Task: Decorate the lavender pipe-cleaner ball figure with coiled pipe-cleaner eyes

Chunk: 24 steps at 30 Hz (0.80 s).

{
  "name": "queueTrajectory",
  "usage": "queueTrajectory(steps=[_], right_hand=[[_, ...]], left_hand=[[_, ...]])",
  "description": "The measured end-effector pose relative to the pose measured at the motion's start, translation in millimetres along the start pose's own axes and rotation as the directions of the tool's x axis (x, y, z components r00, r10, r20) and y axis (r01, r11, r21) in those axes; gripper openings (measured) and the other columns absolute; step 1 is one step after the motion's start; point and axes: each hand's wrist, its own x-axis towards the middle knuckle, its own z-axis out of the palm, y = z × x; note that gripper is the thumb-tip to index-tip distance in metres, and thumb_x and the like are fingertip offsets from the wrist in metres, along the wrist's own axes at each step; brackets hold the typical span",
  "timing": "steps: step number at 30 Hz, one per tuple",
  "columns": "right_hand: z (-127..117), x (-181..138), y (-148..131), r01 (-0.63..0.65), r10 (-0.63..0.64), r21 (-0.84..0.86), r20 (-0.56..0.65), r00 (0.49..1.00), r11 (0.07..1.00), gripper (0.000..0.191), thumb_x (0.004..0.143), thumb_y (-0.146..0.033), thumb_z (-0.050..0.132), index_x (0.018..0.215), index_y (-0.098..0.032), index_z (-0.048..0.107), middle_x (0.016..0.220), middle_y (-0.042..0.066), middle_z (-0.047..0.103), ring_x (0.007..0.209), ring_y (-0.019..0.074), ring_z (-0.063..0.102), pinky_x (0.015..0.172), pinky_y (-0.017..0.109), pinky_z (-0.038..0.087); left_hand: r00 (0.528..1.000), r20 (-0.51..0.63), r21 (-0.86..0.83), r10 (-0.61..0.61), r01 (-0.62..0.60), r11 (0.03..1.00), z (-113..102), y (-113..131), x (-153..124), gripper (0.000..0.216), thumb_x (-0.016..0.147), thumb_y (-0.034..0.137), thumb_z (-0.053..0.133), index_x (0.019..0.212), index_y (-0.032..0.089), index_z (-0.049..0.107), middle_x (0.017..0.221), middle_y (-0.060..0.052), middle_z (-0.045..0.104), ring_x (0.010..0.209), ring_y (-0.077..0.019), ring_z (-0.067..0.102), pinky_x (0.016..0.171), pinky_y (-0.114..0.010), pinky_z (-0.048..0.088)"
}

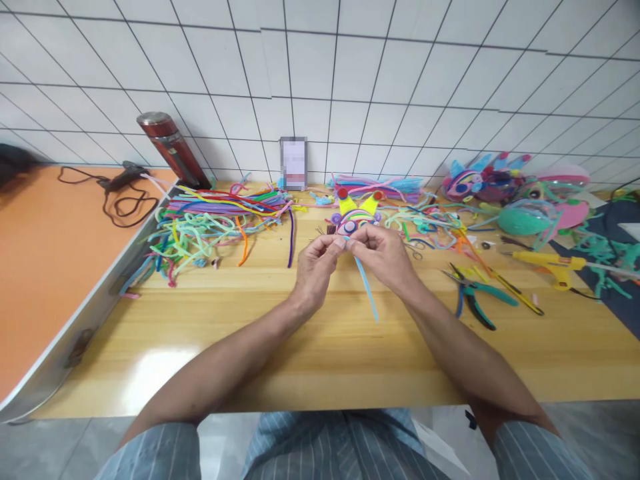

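Observation:
Between my two hands is a light-blue pipe cleaner (367, 290), its loose end hanging down toward the front of the table. My left hand (320, 263) pinches its upper end between thumb and fingertips. Right beside it, my right hand (383, 253) is closed on the same pipe cleaner, the fingertips of both hands nearly touching. Just behind them sits a colourful craft figure (360, 217) with yellow horns tipped in red and rainbow bands; my hands cover its lower part.
Pipe cleaners (225, 203) lie heaped at the left, with another bundle (380, 187) behind. Pliers (475, 293), a yellow glue gun (545, 263) and clear plastic pieces (525, 217) are at the right. A red flask (173, 150) and a phone (294, 163) stand near the tiled wall.

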Motion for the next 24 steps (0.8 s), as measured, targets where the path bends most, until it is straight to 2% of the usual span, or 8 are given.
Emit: queueTrajectory(steps=[2, 4, 7, 9, 13, 21, 24], right_hand=[[-6, 0, -2, 0.008, -0.008, -0.090, 0.008, 1.000, 0.996, 0.019, 0.082, -0.034, 0.071, 0.071, -0.021, 0.064, 0.063, -0.002, 0.058, 0.057, 0.0118, 0.047, 0.054, 0.028, 0.035], [-12, 0, -5, 0.033, -0.029, -0.181, 0.025, 0.999, 0.983, 0.016, 0.081, -0.029, 0.070, 0.070, -0.021, 0.063, 0.061, -0.002, 0.057, 0.055, 0.0115, 0.046, 0.053, 0.028, 0.033], [-17, 0, -8, 0.090, -0.080, -0.262, 0.049, 0.996, 0.961, 0.015, 0.082, -0.026, 0.069, 0.070, -0.020, 0.065, 0.061, -0.002, 0.061, 0.056, 0.0113, 0.048, 0.055, 0.027, 0.034], [-17, 0, -6, 0.100, -0.087, -0.249, 0.063, 0.994, 0.963, 0.015, 0.086, -0.029, 0.069, 0.074, -0.019, 0.069, 0.066, 0.000, 0.065, 0.058, 0.0119, 0.052, 0.057, 0.028, 0.037], [-15, 3, 0, 0.055, -0.048, -0.117, 0.067, 0.997, 0.992, 0.022, 0.090, -0.040, 0.070, 0.084, -0.019, 0.075, 0.075, 0.002, 0.072, 0.064, 0.0145, 0.059, 0.061, 0.029, 0.043], [-1, 1, 3, 0.045, -0.047, 0.053, 0.022, 0.999, 0.998, 0.024, 0.089, -0.043, 0.073, 0.082, -0.020, 0.070, 0.078, 0.002, 0.072, 0.069, 0.0157, 0.062, 0.067, 0.030, 0.048], [0, 2, 3, 0.026, -0.027, 0.075, 0.008, 1.000, 0.997, 0.025, 0.087, -0.042, 0.074, 0.078, -0.020, 0.066, 0.072, 0.000, 0.067, 0.066, 0.0142, 0.058, 0.064, 0.029, 0.046]], left_hand=[[0.994, 0.107, 0.087, 0.029, -0.039, 0.995, -3, 5, 5, 0.043, 0.078, 0.060, 0.085, 0.084, 0.019, 0.074, 0.065, 0.004, 0.055, 0.057, -0.0094, 0.037, 0.054, -0.025, 0.029], [0.974, 0.210, 0.204, 0.084, -0.128, 0.971, -8, 12, 12, 0.040, 0.079, 0.057, 0.085, 0.081, 0.018, 0.076, 0.071, 0.001, 0.063, 0.061, -0.0104, 0.042, 0.058, -0.026, 0.033], [0.950, 0.280, 0.312, 0.136, -0.224, 0.923, -15, 19, 20, 0.036, 0.079, 0.053, 0.087, 0.077, 0.018, 0.077, 0.075, -0.001, 0.068, 0.063, -0.0112, 0.046, 0.061, -0.027, 0.036], [0.953, 0.263, 0.301, 0.151, -0.230, 0.925, -17, 20, 22, 0.034, 0.080, 0.051, 0.086, 0.077, 0.018, 0.077, 0.073, 0.000, 0.067, 0.064, -0.0119, 0.048, 0.063, -0.027, 0.038], [0.974, 0.154, 0.181, 0.164, -0.191, 0.965, -14, 19, 18, 0.035, 0.079, 0.052, 0.087, 0.078, 0.019, 0.076, 0.069, 0.001, 0.064, 0.063, -0.0120, 0.048, 0.061, -0.026, 0.040], [1.000, 0.006, -0.068, 0.009, -0.009, 0.998, 0, 6, 2, 0.043, 0.071, 0.056, 0.092, 0.077, 0.018, 0.073, 0.067, 0.003, 0.059, 0.054, -0.0066, 0.033, 0.050, -0.023, 0.026], [0.999, 0.025, -0.101, -0.039, 0.042, 0.994, 1, 4, 2, 0.045, 0.070, 0.058, 0.092, 0.077, 0.018, 0.072, 0.066, 0.003, 0.057, 0.052, -0.0060, 0.031, 0.049, -0.023, 0.021]])
